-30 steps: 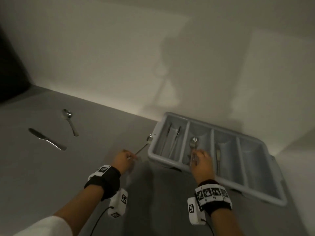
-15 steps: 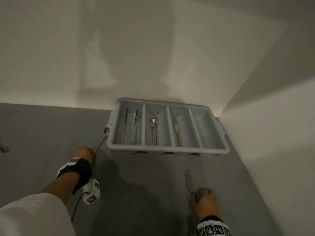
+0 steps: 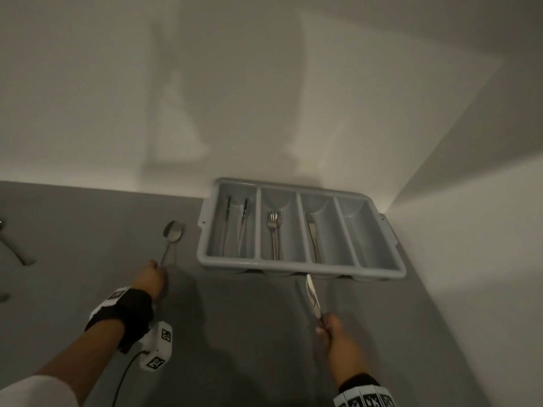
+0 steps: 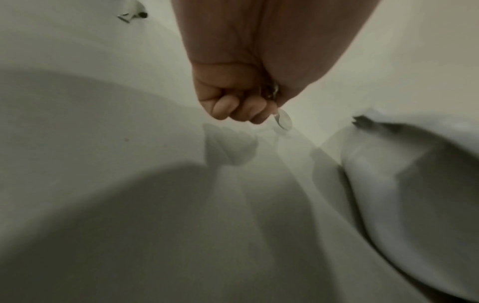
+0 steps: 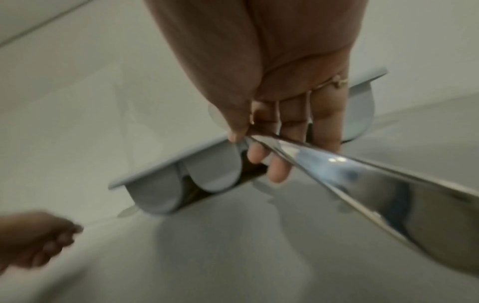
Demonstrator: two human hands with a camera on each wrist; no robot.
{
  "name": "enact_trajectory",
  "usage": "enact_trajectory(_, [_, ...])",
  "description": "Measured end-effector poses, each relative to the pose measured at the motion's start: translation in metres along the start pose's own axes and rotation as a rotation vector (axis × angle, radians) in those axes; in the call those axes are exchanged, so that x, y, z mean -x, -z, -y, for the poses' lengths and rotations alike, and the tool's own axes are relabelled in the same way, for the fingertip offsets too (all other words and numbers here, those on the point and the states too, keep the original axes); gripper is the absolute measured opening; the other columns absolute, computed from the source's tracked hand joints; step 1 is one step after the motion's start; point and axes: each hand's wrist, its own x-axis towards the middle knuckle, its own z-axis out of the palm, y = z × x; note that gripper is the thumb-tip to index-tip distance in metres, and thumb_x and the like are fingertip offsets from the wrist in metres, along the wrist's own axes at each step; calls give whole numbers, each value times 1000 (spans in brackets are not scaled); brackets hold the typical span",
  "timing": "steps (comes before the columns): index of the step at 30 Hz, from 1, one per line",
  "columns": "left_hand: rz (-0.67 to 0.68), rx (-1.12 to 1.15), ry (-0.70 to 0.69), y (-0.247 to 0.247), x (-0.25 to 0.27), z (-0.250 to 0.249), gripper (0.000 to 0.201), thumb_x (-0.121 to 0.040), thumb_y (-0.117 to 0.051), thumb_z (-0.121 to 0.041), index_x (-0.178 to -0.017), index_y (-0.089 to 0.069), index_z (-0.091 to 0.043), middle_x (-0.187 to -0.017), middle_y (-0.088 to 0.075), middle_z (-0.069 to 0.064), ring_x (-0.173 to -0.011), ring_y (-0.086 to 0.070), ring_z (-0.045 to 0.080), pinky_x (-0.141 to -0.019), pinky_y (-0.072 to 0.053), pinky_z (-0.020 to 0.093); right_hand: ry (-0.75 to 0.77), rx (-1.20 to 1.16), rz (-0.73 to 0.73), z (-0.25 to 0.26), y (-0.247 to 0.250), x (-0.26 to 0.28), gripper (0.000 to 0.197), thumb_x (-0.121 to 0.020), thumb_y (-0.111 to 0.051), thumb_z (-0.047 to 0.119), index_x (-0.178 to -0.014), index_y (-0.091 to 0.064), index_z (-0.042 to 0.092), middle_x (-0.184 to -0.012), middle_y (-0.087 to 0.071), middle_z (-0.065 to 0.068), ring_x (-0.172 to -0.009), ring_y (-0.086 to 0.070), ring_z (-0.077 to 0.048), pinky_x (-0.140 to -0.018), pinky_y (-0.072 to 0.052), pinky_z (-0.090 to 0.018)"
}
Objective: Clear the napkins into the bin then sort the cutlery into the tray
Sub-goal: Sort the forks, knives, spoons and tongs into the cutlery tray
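A grey four-compartment cutlery tray [image 3: 293,266] sits against the back wall. Its left slot holds two thin pieces, the second slot forks [image 3: 274,230], the third a knife [image 3: 313,236]; the right slot looks bare. My left hand [image 3: 157,270] grips the handle of a spoon [image 3: 174,232], whose bowl points to the wall just left of the tray. In the left wrist view the fist [image 4: 241,108] is curled round that spoon [image 4: 283,121]. My right hand [image 3: 323,323] pinches a table knife [image 3: 312,293] by its handle, blade toward the tray's front rim. The same knife [image 5: 362,180] fills the right wrist view.
More cutlery [image 3: 16,249] lies on the grey table at the far left edge, also visible as cutlery [image 4: 132,15] from the left wrist. White walls meet in a corner right behind the tray. The tray's underside [image 5: 155,196] stands on small feet.
My right hand left the fork slot, dropped to the table in front of the tray, and now holds a knife lifted toward the tray. The left hand kept its spoon throughout.
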Motion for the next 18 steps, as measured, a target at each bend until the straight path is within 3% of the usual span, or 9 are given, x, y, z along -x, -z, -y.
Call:
enact_trajectory(2, [-72, 110, -61, 3, 10, 5, 17, -96, -34, -6, -94, -47, 4, -109, -55, 40, -101, -53, 47, -83, -38, 44, 80, -92, -100, 16, 11, -15, 13, -94, -46, 20, -104, -53, 17, -84, -64, -8, -90, -64, -31, -82, -50, -36])
enact_trajectory(4, [-143, 200, -127, 2, 22, 6, 20, -96, -33, -9, -94, -48, 4, -98, -57, 34, -91, -54, 41, -77, -36, 41, 117, -217, -208, 40, 32, -38, 24, -95, -43, 15, -116, -54, 13, -98, -63, -13, -102, -60, -32, -86, -44, -31])
enact_trajectory(7, [-195, 298, -203, -1, 44, -2, 17, -96, -35, -12, -83, -43, -5, -77, -51, 17, -75, -48, 29, -68, -32, 34, 129, -216, -282, 73, 66, -91, 31, -94, -44, 7, -123, -52, 0, -122, -58, -25, -113, -53, -36, -95, -40, -37])
enact_trajectory(10, [-191, 341, -310, -3, 61, -14, 28, -96, -38, -10, -68, -39, -18, -63, -42, 4, -59, -39, 20, -56, -30, 32, 91, -98, -182, 98, 85, -146, 31, -91, -43, 2, -119, -52, -7, -121, -57, -31, -112, -53, -41, -94, -41, -40])
enact_trajectory(15, [-123, 303, -403, -11, 80, -23, 30, -95, -40, -18, -66, -36, -25, -61, -40, -2, -56, -38, 13, -56, -32, 33, 31, 150, -67, 105, 73, -203, 40, -90, -46, 2, -129, -41, -4, -131, -50, -28, -121, -48, -40, -100, -38, -39])
enact_trajectory(18, [-62, 222, -435, -19, 89, -26, 28, -96, -38, -21, -69, -39, -29, -62, -42, -4, -57, -40, 11, -57, -33, 27, 15, 393, 106, 86, 59, -228, 32, -93, -44, 17, -119, -56, 3, -127, -58, -19, -116, -55, -34, -100, -42, -36])
